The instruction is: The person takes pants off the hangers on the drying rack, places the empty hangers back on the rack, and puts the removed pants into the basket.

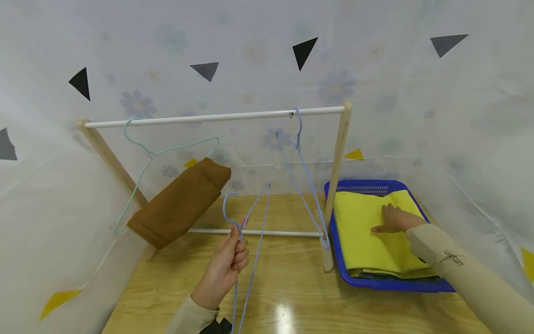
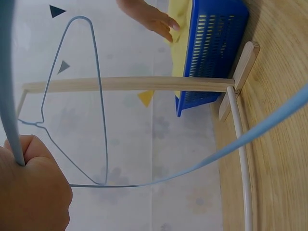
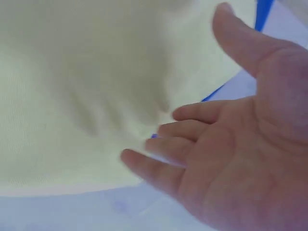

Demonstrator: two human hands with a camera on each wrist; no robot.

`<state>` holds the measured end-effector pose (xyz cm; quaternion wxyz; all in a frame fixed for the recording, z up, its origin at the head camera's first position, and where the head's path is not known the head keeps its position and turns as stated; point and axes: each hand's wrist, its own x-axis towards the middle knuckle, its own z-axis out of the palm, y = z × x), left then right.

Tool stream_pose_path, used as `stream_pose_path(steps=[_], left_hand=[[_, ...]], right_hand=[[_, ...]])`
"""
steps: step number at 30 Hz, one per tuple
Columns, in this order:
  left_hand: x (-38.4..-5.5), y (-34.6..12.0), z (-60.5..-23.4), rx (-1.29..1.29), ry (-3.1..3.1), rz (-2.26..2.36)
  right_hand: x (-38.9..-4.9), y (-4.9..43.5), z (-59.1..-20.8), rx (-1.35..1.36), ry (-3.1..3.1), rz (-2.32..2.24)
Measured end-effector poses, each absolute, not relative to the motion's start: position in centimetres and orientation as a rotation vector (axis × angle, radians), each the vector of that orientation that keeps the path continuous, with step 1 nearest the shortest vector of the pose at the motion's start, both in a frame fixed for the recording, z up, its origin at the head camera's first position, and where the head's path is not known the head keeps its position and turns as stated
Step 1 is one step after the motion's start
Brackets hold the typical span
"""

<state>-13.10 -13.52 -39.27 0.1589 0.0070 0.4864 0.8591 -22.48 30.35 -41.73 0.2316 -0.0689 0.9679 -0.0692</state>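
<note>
My left hand [image 1: 227, 264] grips a light blue wire clothes hanger [image 1: 263, 232] just below its hook, in front of the rack. In the left wrist view the fist [image 2: 33, 187] is curled round the hanger's wire. On the right, my right hand [image 1: 394, 219] reaches over a folded yellow cloth [image 1: 363, 232] lying in a blue basket [image 1: 346, 273]. In the right wrist view the right hand [image 3: 231, 130] has its thumb spread and its fingers extended, fingertips right at the yellow cloth [image 3: 72, 96].
A rack with a white rail [image 1: 233, 117] and wooden posts stands on the wooden table [image 1: 283, 287]. A mint hanger [image 1: 139, 178] holding a folded brown cloth [image 1: 183, 204] hangs at its left. Another light blue hanger [image 1: 306, 169] hangs near the right post [image 1: 337, 162].
</note>
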Motion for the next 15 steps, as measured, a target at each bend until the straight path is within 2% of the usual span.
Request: stream_pose_path(steps=[6, 15], left_hand=[[-13.2, -13.5, -39.3, 0.017, 1.39, 2.457], [-13.4, -13.3, -39.0, 0.009, 1.402, 2.456]], right_hand=[[-24.5, 31.3, -43.2, -0.22, 2.654, -0.375], [-25.7, 31.4, -44.7, -0.179, 2.686, -0.273]])
